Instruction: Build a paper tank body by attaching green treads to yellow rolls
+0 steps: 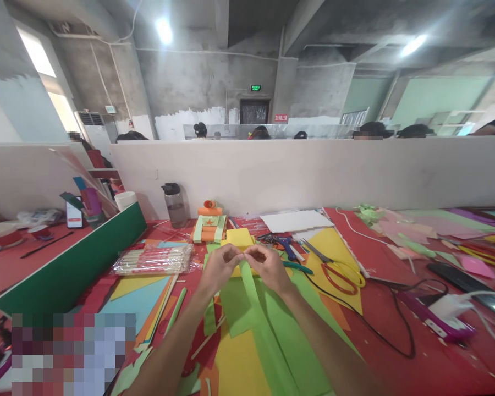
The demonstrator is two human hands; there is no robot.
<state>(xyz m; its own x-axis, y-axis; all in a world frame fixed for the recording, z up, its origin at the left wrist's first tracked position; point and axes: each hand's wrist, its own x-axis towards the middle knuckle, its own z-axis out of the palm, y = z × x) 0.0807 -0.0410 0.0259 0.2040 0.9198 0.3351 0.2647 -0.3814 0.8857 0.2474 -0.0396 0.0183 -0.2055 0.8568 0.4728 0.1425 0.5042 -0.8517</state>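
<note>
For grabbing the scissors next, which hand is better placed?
The right hand, probably: the scissors lie on its side, and the left hand would have to reach across. Both hands hold the far end of the green strip, so the right must let go first.

Bare left forearm (179,327) is extended from 7 o'clock, bare right forearm (319,327) from 5 o'clock. Bare left hand (221,266) and bare right hand (270,268) are held near dial centre, curled into pinches, tips almost touching.

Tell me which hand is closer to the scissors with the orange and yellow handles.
Right. The right hand is to the left of the scissors; the left hand is farther left, beyond the right one.
</note>
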